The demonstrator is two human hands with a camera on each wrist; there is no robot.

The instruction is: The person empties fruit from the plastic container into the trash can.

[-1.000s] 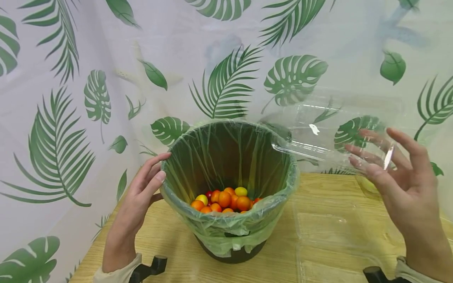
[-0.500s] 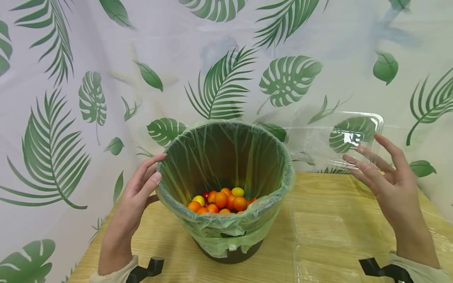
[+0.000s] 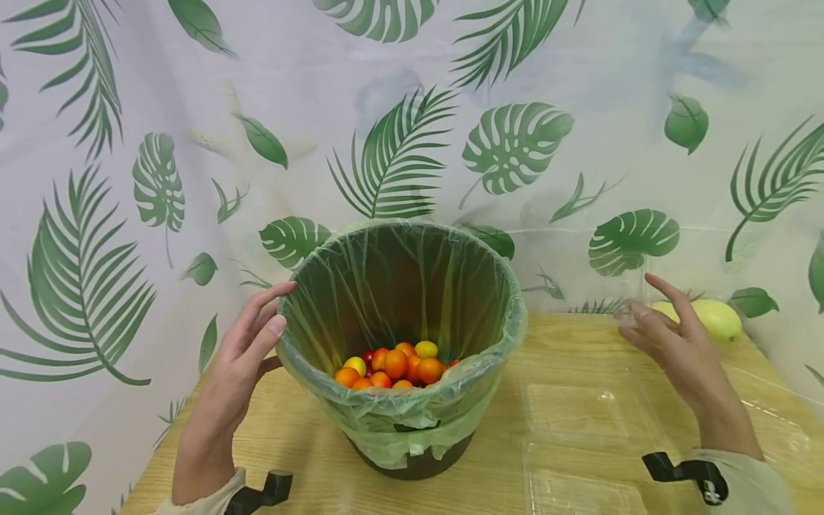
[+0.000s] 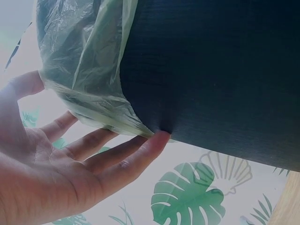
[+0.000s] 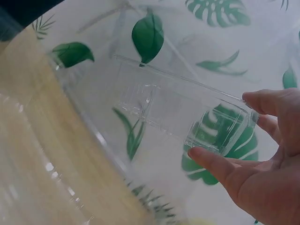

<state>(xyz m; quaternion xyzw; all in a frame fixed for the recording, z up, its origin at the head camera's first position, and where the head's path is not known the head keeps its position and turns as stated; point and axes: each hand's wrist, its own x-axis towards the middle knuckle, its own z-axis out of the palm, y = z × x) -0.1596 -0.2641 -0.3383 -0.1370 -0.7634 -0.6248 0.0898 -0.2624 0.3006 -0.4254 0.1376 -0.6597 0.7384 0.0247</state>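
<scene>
In the head view my left hand (image 3: pixel 225 379) touches the left side of a dark bin (image 3: pixel 418 468) lined with a thin green bag (image 3: pixel 444 422). Its fingertips rest against the bag (image 4: pixel 89 89) and the bin's outer wall (image 4: pixel 211 89) in the left wrist view. Small orange, red and yellow round fruits (image 3: pixel 395 365), like cherry tomatoes, lie at the bin's bottom. Right of the bin, my right hand (image 3: pixel 689 372) pinches one end of a clear plastic container (image 5: pixel 173 110) between thumb and fingers. That container is tilted and almost invisible in the head view.
Clear plastic trays (image 3: pixel 579 411) lie on the wooden table (image 3: pixel 502 458) right of the bin. A pale yellow-green fruit (image 3: pixel 719 320) sits at the back right, partly behind my right hand. A leaf-patterned sheet (image 3: pixel 399 71) hangs close behind and at the left.
My right hand has moved left and down with the clear container, which has turned from lying broadside to barely showing. The yellow-green fruit has come into clearer view. The left hand stays at the bin.
</scene>
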